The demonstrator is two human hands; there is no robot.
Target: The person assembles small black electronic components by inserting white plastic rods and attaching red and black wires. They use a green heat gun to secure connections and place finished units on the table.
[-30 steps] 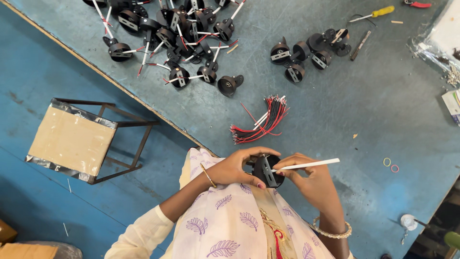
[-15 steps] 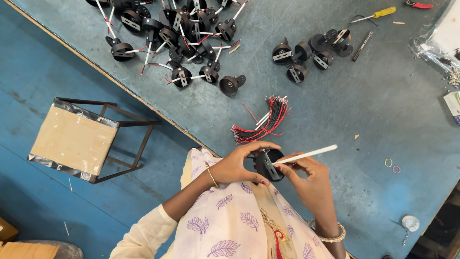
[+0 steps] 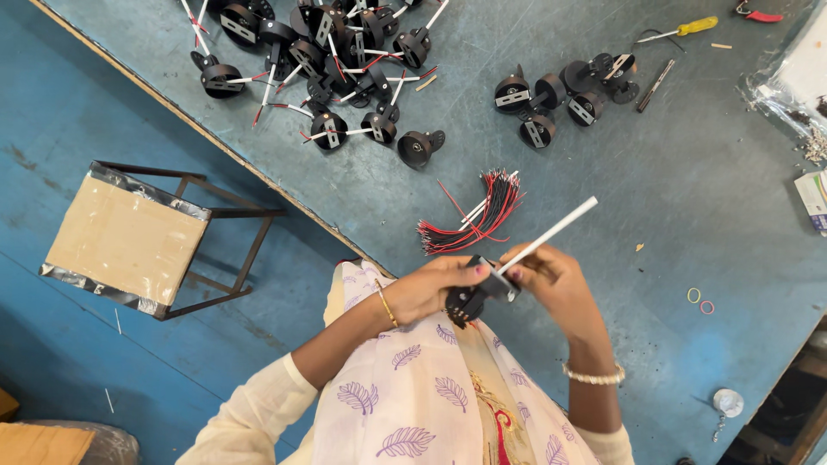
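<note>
My left hand grips a small black round part close to my body, above the table's near edge. My right hand pinches the same part from the other side, where a white sleeved wire sticks out and slants up to the right. A bundle of red and black wires lies on the grey-blue table just beyond my hands. Farther off lies a pile of black parts with white wires, and a smaller group of black parts without wires.
A yellow-handled screwdriver and a dark tool lie at the far right. Clear plastic bags sit at the right edge. Two small rubber rings lie right of my hands. A metal-framed stool stands on the blue floor left.
The white wire has swung from nearly level to slanting steeply up and right. Both hands have turned the black part between them and stayed over the table's near edge.
</note>
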